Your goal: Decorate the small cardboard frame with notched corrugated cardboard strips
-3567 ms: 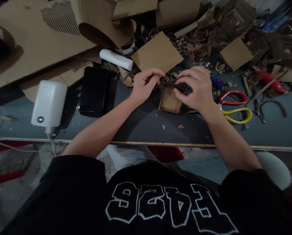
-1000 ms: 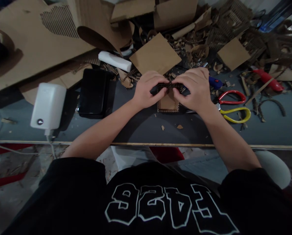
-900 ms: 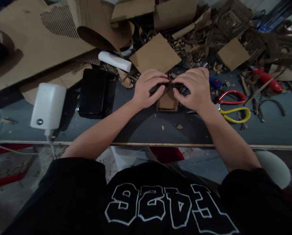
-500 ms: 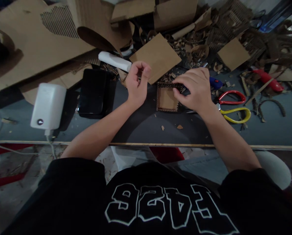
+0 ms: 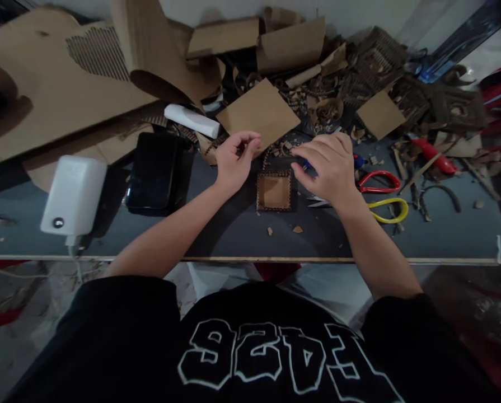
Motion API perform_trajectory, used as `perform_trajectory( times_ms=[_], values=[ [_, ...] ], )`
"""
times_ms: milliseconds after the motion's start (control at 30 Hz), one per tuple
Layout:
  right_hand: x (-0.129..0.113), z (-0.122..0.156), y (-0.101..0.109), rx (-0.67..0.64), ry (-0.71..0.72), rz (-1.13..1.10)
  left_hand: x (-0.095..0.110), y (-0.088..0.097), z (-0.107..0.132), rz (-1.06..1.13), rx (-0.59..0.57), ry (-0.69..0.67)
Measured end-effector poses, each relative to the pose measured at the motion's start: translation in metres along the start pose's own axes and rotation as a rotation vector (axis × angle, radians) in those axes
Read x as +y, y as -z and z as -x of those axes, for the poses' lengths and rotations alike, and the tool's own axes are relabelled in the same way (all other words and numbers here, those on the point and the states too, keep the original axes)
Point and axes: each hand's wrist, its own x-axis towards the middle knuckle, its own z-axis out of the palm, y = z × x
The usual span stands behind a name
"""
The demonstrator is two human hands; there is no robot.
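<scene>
A small square cardboard box, open at the top with corrugated edges showing, lies on the dark table between my hands. My left hand is at its upper left, thumb and fingertips pinched together; anything between them is too small to make out. Close to those fingertips, a thin corrugated strip stands by the box's upper left corner. To the right of the box, my right hand hovers palm down, thumb and forefinger apart and nothing seen between them. Scissors with one red and one yellow handle lie partly beneath the right wrist.
Beyond my hands lies a flat cardboard piece, with a white roll beside it. A black case and a white power bank stand at left. Cardboard scraps are heaped behind; a red-handled tool lies at right.
The view has shifted, so the table things appear lower and further left. My left fingertips have drawn together into a pinch. My right hand stays spread beside the box.
</scene>
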Motion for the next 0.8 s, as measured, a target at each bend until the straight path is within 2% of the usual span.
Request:
perform_trajectory(
  times_ms=[133,233,333,400,467,533,600,633,667,700,733,767,800],
  values=[
    [0.003,0.002,0.002,0.03,-0.011,-0.016,0.002,0.001,-0.001,-0.014,0.022,-0.03],
    [0.002,0.005,-0.004,0.028,0.005,-0.038,0.007,0.003,0.001,0.004,0.042,-0.017],
    [-0.001,0.005,-0.01,0.018,-0.003,-0.083,0.016,0.006,0.006,0.152,-0.101,0.047],
    [-0.004,-0.001,-0.004,0.018,-0.019,-0.106,0.024,0.007,0.008,0.252,-0.197,0.064],
    [-0.009,-0.009,0.017,0.053,-0.056,-0.125,0.036,0.008,0.007,0.281,-0.241,0.083],
    [-0.016,-0.011,0.053,0.144,-0.132,-0.188,0.051,0.016,0.01,0.226,-0.283,0.137],
    [-0.026,0.002,0.094,0.26,-0.245,-0.362,0.068,0.036,0.026,0.079,-0.308,0.176],
    [-0.031,0.016,0.112,0.116,-0.252,-0.525,0.077,0.051,0.042,-0.03,-0.278,0.162],
    [-0.036,0.035,0.126,-0.148,-0.185,-0.761,0.085,0.069,0.063,-0.155,-0.229,0.125],
    [-0.042,0.058,0.135,-0.421,-0.182,-1.014,0.092,0.089,0.088,-0.288,-0.169,0.078],
    [-0.049,0.083,0.139,-0.68,-0.186,-1.24,0.098,0.109,0.117,-0.391,-0.151,0.067],
    [-0.056,0.108,0.136,-0.926,-0.209,-1.437,0.102,0.128,0.148,-0.415,-0.183,0.104],
    [-0.064,0.131,0.13,-1.076,-0.291,-1.595,0.104,0.144,0.178,-0.409,-0.24,0.144]
  ],
)
